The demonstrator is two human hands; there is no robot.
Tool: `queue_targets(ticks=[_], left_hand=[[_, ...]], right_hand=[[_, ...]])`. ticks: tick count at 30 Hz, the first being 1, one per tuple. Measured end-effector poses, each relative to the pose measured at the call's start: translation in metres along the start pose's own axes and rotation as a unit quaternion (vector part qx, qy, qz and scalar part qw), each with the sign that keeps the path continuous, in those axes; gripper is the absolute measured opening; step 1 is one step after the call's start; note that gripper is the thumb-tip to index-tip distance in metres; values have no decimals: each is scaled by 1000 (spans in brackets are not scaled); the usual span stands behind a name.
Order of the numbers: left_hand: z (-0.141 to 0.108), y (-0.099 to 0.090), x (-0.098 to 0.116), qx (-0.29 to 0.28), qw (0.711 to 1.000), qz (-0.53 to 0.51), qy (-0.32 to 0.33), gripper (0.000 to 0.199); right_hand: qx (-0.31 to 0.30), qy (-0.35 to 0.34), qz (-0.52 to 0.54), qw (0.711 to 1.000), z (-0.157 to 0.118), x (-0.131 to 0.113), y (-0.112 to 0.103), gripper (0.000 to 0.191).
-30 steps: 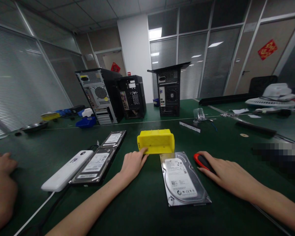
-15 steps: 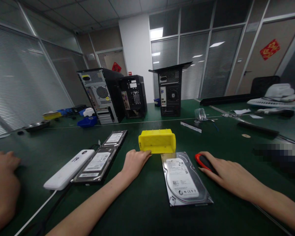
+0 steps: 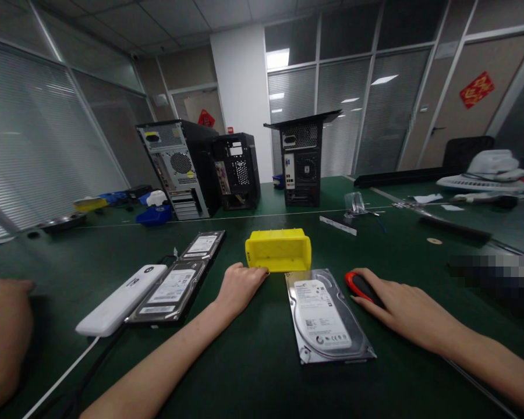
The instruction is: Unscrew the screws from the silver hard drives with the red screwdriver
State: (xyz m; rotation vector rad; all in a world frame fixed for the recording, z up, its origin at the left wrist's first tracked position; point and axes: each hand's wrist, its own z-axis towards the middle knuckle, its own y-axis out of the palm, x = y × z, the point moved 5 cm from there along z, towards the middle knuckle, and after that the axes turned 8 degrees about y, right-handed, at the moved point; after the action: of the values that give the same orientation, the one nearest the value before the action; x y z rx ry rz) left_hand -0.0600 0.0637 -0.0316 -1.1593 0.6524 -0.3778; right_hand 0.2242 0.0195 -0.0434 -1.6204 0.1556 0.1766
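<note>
My left hand (image 3: 240, 289) rests on the table with its fingers curled together, the tips by the front lower edge of a yellow plastic bin (image 3: 279, 234). Something tiny may be at those fingertips, too small to make out. The bin lies with its opening towards me. Just in front of it, a silver hard drive (image 3: 323, 314) lies label up, between my hands and touched by neither. On the right, my right hand (image 3: 402, 302) is wrapped over a red-and-black handle (image 3: 361, 286), apparently a screwdriver's; the rest of it is hidden beneath the hand.
Two more hard drives (image 3: 174, 288) lie left, beside a white power bank (image 3: 122, 299) with a cable. Another person's blurred hand (image 3: 4, 331) is at the left edge. Computer cases (image 3: 303, 163) stand behind. A blue bin (image 3: 153, 215) and plastic packaging (image 3: 355, 203) lie further back.
The other person's hand at the left edge has shifted slightly. My own hands, the bin and the hard drive keep their places, apart from a slight camera shift.
</note>
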Motion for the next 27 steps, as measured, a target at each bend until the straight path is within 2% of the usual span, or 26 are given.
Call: queue_targets(ticks=[9,27], left_hand=[[1,7,-1,22,999,24,26,16],[3,7,1,58,996,32,55,15]], right_hand=[[2,-9,-15,1000,-2,-4,-3,59],[-12,4,-11,1000,0,-2,0,59]])
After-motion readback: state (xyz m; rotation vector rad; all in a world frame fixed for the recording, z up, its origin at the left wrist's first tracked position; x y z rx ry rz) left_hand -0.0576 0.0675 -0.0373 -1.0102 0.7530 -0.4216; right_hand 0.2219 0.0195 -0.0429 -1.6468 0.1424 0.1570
